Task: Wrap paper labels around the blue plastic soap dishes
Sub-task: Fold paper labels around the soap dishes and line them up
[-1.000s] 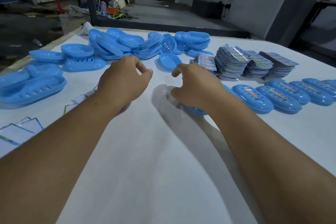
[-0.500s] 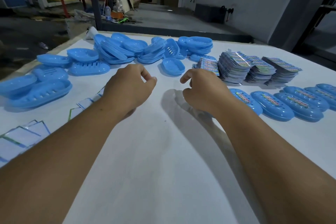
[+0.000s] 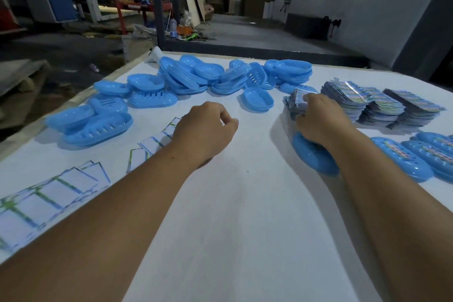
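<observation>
My right hand reaches onto the leftmost stack of printed paper labels; its fingertips and thumb curl round the stack's near edge. Under that wrist lies a blue soap dish, upside down on the white table. My left hand hovers over the table with loosely curled fingers and holds nothing. A single open blue dish lies just beyond the two hands. A row of blue dishes with labels on them runs along the right.
A heap of unlabelled blue dishes fills the table's back edge, with more dishes at the left. Taller label stacks stand at the right. White sheets with green and blue edges lie fanned under my left forearm.
My right hand has moved forward and to the right, from over the blue dish onto the label stack. My left hand stayed roughly in place. The camera has tilted up.
</observation>
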